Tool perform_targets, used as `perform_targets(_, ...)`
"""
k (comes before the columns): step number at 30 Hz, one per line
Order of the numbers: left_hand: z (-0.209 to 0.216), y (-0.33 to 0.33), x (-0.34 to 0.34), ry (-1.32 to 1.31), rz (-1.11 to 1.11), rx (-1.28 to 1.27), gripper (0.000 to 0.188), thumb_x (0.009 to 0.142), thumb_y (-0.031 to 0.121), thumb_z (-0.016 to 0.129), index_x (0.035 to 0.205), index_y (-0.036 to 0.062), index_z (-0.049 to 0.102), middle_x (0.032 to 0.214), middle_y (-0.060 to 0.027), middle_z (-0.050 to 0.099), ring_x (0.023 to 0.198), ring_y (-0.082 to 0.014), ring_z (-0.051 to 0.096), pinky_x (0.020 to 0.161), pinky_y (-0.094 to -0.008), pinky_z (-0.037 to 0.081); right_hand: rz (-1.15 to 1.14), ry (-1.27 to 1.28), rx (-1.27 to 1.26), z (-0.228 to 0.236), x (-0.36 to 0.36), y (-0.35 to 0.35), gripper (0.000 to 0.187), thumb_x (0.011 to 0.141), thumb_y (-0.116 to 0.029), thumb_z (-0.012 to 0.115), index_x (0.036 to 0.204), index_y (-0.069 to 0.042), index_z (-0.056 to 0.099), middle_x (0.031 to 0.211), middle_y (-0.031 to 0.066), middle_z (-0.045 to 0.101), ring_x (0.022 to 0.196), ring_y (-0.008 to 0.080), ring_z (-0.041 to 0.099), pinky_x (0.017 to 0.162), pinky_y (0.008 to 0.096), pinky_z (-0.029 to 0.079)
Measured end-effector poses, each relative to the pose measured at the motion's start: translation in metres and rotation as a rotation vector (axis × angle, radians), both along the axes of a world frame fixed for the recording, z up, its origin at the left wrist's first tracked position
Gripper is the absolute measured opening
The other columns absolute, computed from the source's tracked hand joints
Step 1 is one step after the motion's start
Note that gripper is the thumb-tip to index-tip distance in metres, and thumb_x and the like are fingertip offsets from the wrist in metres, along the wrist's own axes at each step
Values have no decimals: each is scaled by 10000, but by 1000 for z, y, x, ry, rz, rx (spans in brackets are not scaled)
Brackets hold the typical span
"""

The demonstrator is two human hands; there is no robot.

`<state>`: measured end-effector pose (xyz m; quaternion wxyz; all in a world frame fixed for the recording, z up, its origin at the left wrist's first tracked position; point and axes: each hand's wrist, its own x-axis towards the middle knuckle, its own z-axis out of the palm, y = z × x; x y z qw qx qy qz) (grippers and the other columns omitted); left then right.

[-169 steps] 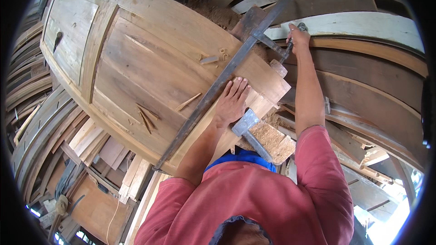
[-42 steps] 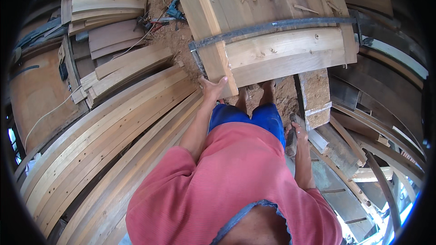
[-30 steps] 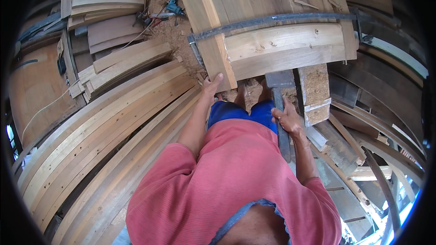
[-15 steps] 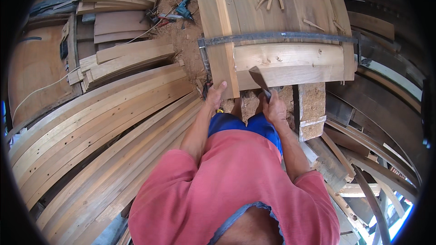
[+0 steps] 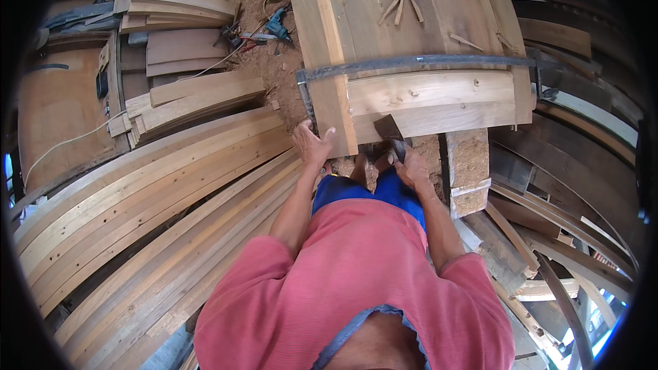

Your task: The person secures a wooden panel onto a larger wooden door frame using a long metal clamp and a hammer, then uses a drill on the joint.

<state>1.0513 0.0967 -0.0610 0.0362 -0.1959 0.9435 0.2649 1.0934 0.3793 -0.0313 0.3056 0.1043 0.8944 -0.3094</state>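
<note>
A wooden panel [image 5: 404,27], like a door, lies in front of me, its frame made of joined boards. A long dark metal bar clamp [image 5: 425,61] spans it from side to side. Beside the panel's near left corner, my left hand [image 5: 313,142] is open, fingers spread, thumb at the edge. My right hand [image 5: 413,170] closes around the handle of a flat-bladed tool [image 5: 388,127]. The broad dark blade is tilted up over the near edge of the panel's pale end board [image 5: 432,92]. I cannot make out the tool's exact kind.
Stacked long boards [image 5: 157,178] fill the left side. A teal power drill [image 5: 276,25] lies on the sawdust-covered floor [image 5: 271,68]. Several wood slivers [image 5: 401,7] rest on the panel. A block-like support [image 5: 469,171] stands under its near right; more timber [image 5: 548,212] lies at right.
My left hand has lifted off the panel's corner and opened its fingers to the left. The tool in my right hand has dropped slightly nearer to me. The view has shifted a little.
</note>
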Motion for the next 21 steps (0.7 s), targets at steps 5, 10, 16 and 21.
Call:
perform_targets(5,34,33,-65,187,-544,72,520,852,259,692,1272,9,513,1268,-218,538,1202,-402,492,1029,-502,391,-31,17,-175,-34,1,31,493,824,-243,705,1211,30,568,1107,305,653,1101,463,613,964,493,483)
perform_targets(10,15,81,-104,128,-795,-200,676,858,282,716,1400,-18,444,1407,-229,475,1312,-395,434,1119,-486,352,-178,-178,-411,22,-13,42,434,827,-181,712,1182,33,582,900,193,675,757,303,681,707,402,544)
perform_targets(16,10,99,-120,-106,-761,-261,832,743,378,830,1389,1,466,1342,-156,495,1278,-338,443,1102,-451,364,-440,-245,-556,37,19,83,223,869,-156,673,1008,-2,593,703,62,614,538,127,584,506,296,477)
perform_targets(21,24,109,-135,-187,-716,-298,758,690,358,871,1293,40,540,1224,-134,524,1203,-325,489,1035,-439,433,-298,-224,-505,18,12,107,196,878,-138,663,991,0,583,713,51,598,540,142,586,518,311,484)
